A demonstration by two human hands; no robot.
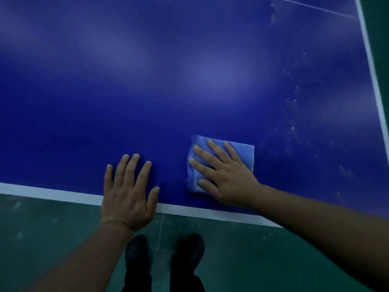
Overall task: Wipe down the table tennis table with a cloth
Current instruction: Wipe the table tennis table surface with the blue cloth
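Both hands are lying flat: I'm bracing with my left hand (128,193), my right hand (223,173) pressing the cloth (245,153); unpinched, it risks bunching.

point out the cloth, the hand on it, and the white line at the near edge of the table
cloth (244,153): head view, bare upper right part beside the fingers.
right hand (226,175): head view, back of the hand pressing flat on the cloth.
white edge line (52,191): head view, stretch left of the left hand.
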